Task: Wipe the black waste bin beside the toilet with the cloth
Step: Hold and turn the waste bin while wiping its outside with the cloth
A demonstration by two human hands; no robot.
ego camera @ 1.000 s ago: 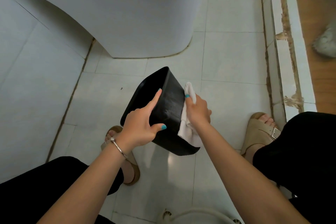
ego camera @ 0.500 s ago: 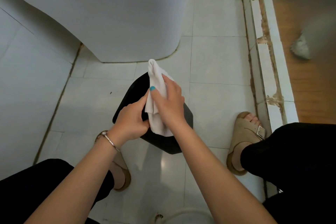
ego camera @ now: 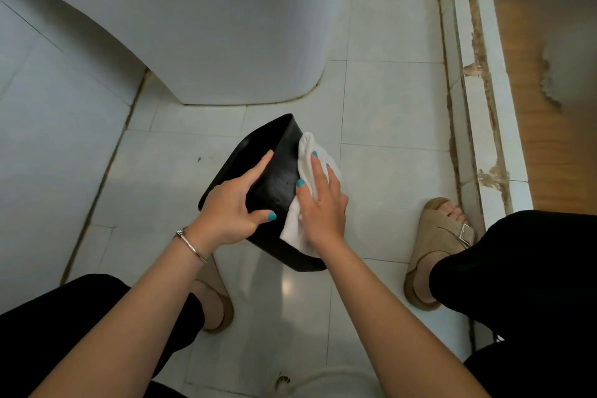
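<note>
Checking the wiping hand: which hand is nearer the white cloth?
Right. The right hand presses flat on the cloth; the left hand holds the bin beside it.

I see the waste bin as smooth black plastic with a dull sheen, faint smears showing on its side; the cloth under my right hand looks soft, white and matt, a woven fabric; the toilet is glossy white ceramic; the floor tiles are pale, glazed and reflective, with dark rough grout lines; the bracelet on my left wrist is thin shiny metal; the sandals look like matt tan suede with a metal buckle; the threshold strip is chipped and rough; beyond it the floor looks like wood.
</note>
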